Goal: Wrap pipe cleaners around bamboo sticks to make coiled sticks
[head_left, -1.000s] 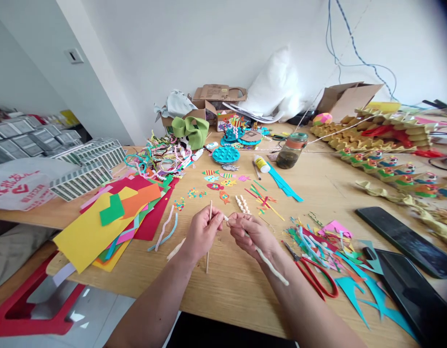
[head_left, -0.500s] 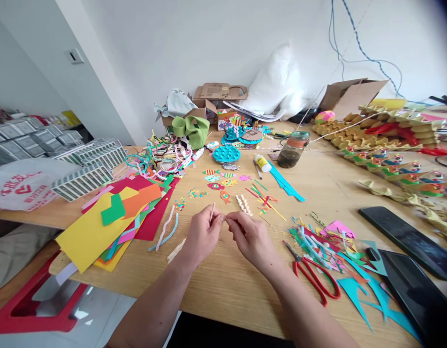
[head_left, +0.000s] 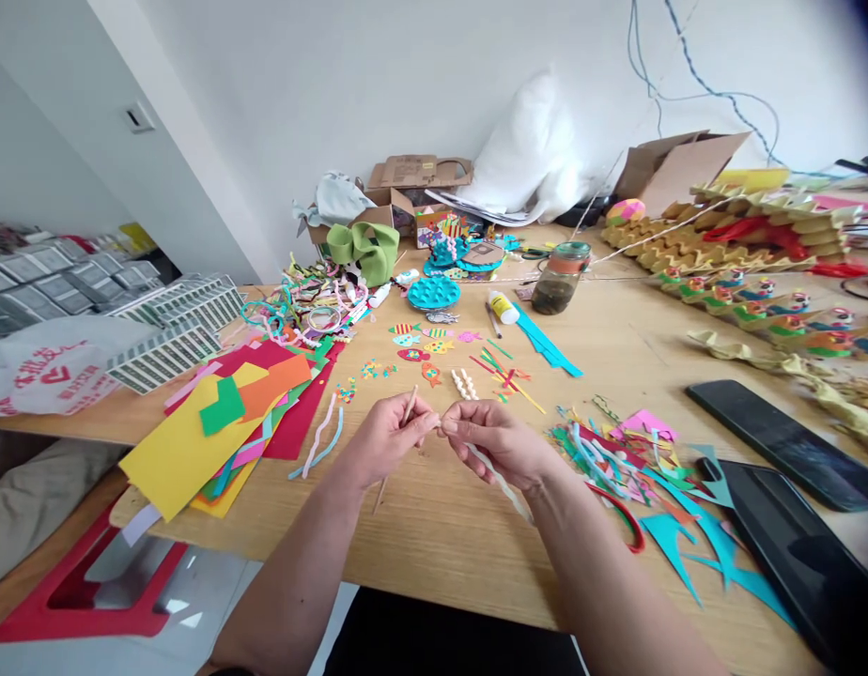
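My left hand (head_left: 398, 434) is closed around a thin wooden stick (head_left: 381, 493), which slants up through the fingers and shows above and below them. A white pipe cleaner (head_left: 503, 486) hangs from my closed right hand (head_left: 491, 437) and runs down by the wrist. Thumbs and fingertips of both hands come together in a pinch; what lies between them is too small to make out. Just beyond the hands lie white coiled pieces (head_left: 465, 384) and several paper fish (head_left: 430, 374). A pink pipe cleaner (head_left: 319, 437) and a blue one (head_left: 324, 454) rest to the left.
Coloured sheets (head_left: 167, 451) are piled on the left. At right are red-handled scissors (head_left: 631, 526), partly behind my forearm, paper scraps (head_left: 663, 540) and two phones (head_left: 786, 441). Farther back stand a glue bottle (head_left: 503, 308), a glass jar (head_left: 561, 282) and a blue scalloped disc (head_left: 434, 293).
The white pipe cleaner's loose end, earlier lying left of my left hand, now trails from my right hand. The stick now shows below my left hand. The view has shifted slightly.
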### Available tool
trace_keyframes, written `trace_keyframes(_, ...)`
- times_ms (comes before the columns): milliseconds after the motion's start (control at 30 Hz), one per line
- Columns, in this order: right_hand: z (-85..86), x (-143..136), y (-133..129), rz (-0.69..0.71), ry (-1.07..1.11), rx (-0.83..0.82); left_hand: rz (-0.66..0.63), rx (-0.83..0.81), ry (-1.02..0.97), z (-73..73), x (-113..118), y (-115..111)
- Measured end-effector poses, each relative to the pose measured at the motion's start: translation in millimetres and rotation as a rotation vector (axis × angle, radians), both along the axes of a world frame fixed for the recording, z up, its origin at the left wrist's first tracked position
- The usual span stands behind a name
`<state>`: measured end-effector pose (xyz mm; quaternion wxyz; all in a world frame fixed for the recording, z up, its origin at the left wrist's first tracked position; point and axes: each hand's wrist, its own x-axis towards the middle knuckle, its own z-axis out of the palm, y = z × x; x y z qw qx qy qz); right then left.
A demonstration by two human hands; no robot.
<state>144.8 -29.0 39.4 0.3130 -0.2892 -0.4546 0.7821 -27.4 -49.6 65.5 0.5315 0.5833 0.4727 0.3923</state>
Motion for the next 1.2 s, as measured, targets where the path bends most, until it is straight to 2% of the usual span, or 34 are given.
trace_keyframes(167, 1.2, -7, 2, -0.203, -0.02, 0.075, 0.104, -0.158, -0.286, -7.3, 3, -1)
trace_keyframes(333, 0.2, -8, 4, -0.27, 0.048, 0.093, 0.109, -0.134, -0.328, -8.0, 6, -8)
trace_keyframes(500, -0.7, -7, 5, -0.251, 0.071, 0.063, 0.113, -0.187, -0.388, -10.1, 9, -9)
trace_keyframes(700, -1.9, -4, 8, -0.157, 0.028, 0.017, 0.105, -0.186, -0.418, -20.7, 10, -7)
trace_keyframes(933, -7.0, -4, 9, -0.071, 0.027, 0.039, 0.18, -0.162, -0.457, -27.9, 9, -5)
trace_keyframes(1200, -9.7, -5, 8, -0.12, -0.033, 0.081, 0.159, -0.178, -0.441, -29.0, 9, -7)
